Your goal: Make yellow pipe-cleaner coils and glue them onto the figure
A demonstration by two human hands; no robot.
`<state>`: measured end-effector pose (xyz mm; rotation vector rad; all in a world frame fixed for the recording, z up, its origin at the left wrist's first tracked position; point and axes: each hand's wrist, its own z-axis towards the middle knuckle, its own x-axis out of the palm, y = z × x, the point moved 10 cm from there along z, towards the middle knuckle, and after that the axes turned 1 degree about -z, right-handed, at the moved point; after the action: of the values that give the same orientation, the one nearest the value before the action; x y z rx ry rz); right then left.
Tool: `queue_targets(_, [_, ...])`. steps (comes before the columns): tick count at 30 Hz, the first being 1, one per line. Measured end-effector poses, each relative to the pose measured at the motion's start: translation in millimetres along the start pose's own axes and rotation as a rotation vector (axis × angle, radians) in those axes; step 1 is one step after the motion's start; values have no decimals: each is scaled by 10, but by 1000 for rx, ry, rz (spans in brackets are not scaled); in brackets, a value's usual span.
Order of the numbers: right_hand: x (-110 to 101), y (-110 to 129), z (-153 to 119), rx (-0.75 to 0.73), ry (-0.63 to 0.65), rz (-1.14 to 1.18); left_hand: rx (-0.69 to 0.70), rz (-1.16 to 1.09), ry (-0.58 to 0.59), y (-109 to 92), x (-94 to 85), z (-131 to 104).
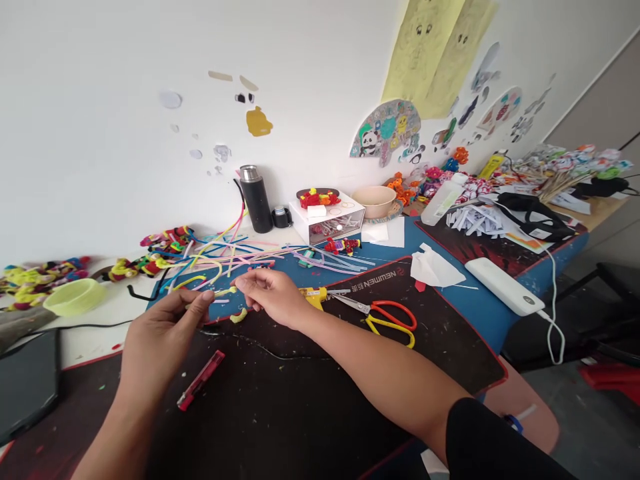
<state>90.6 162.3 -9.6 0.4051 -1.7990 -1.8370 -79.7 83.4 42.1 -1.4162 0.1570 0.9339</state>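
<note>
Between my two hands runs a short pale-yellow pipe cleaner (223,292), raised over the dark desk mat. My left hand (167,327) pinches one end between thumb and forefinger. The fingertips of my right hand (267,295) close on the other end, which looks curled. A second bent pale-yellow piece of pipe cleaner (239,316) lies on the mat just below. Beyond my right wrist are a yellow glue gun (315,297), partly covered by the arm, and scissors (380,315) with red and yellow handles. A red box cutter (201,380) rests near my left wrist.
Loose coloured pipe cleaners (245,252) spread behind my hands. A black thermos (257,200) stands by the wall, beside a white box (327,220). A lime-green bowl (75,298) is at left, above a dark tablet (29,380). A white power bank (504,287) lies at right.
</note>
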Motion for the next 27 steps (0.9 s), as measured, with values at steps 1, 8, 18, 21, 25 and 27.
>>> queue_targets(1, [-7,31,2,5,7,15,-5,6,4,-2,10,0])
queue_targets(8, [-13,139,20,-26,67,22,-11,-9,16,0,40,-6])
queue_targets(18, [14,70,39,-52,93,-63,-11,-58,60,22,76,1])
queue_targets(21, [8,90,32,-19,81,-41,23,-91,106,-19,121,11])
queue_targets(25, [36,122,11,-5,92,-51,13,-172,202,-63,230,-1])
queue_targets(27, [47,127,2,-7,94,-63,-17,-195,219,-57,260,-14])
